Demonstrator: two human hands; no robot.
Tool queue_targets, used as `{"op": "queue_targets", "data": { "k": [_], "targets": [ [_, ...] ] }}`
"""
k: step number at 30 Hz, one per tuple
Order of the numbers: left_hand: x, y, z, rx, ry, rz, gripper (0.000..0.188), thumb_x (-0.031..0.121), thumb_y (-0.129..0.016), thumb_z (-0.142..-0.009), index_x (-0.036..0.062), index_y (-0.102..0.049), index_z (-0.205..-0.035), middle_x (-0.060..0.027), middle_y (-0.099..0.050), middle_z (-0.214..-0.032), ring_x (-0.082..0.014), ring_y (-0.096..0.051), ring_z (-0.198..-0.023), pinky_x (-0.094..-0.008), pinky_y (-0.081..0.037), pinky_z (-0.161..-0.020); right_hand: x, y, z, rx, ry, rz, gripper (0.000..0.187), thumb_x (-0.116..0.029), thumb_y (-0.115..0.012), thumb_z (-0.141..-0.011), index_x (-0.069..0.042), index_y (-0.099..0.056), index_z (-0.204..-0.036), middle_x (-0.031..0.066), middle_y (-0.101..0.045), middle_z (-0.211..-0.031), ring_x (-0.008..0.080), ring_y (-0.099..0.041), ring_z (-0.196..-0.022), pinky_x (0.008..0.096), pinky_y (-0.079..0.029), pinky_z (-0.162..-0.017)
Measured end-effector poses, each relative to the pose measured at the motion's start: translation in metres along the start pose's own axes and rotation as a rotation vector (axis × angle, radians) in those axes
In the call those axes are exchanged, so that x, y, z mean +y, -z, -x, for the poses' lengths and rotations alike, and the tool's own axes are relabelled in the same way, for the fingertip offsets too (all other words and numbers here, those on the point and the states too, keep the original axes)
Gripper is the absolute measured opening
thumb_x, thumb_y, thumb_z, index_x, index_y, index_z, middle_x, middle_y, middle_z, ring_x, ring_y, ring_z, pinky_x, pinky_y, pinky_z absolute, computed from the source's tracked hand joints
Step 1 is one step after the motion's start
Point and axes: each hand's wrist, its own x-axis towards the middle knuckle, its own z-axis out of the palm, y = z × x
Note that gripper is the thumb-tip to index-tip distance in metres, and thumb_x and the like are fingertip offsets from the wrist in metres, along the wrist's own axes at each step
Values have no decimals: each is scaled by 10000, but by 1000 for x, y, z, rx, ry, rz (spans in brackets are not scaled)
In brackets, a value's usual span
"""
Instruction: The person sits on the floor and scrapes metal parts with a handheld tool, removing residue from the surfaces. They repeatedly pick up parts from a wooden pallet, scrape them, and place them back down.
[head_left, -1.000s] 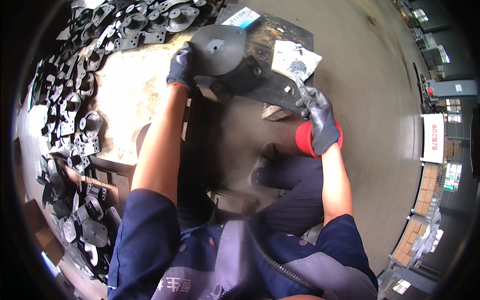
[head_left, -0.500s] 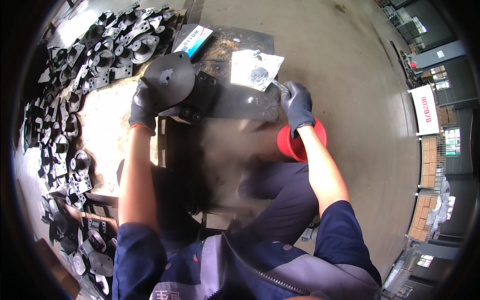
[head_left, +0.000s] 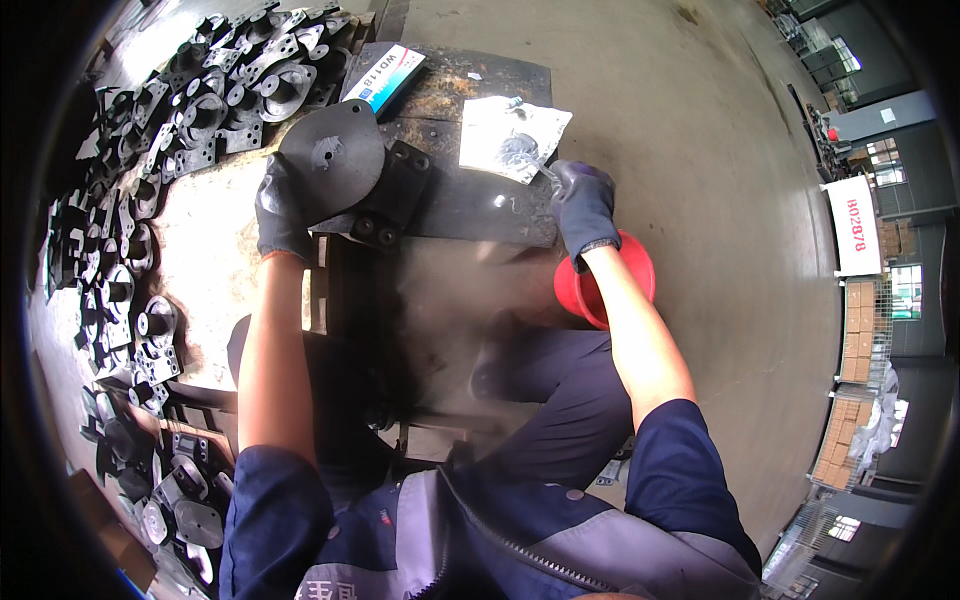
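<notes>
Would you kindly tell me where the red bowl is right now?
In the head view, the red bowl sits on the floor at centre-right, just under the right hand and wrist, beside the dark work plate.

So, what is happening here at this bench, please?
A person in dark gloves works at a dark metal plate. The left hand holds a round black metal disc part by its edge. The right hand holds a small tool at a white sheet with dark smears. A red bowl sits below the right wrist. Many black cast parts lie to the left.
</notes>
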Motion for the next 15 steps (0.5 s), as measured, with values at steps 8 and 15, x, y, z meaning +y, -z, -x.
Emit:
{"op": "queue_targets", "data": {
  "k": [8, 15],
  "targets": [
    [12, -1, 4, -89, 4, -81, 505, 422, -407, -926, -16, -554, -1127, -97, -609, -1025, -178, -560, -872, -292, -456, -756, 4, -8, -7, 133, 53, 67, 53, -107, -543, -700, -71, -582, -701, 164, -573, -704, 356, -553, -651, 417, -429, -578],
    [10, 1, -7, -63, 85, -103, 499, 419, -421, -919, -15, -565, -1119, -105, -613, -1031, -186, -563, -887, -295, -452, -782, 1, -12, -8, 56, 72, -42, 84, -104, -552, -705, -64, -610, -752, 166, -589, -721, 351, -574, -678, 422, -448, -614]
  ]
}}
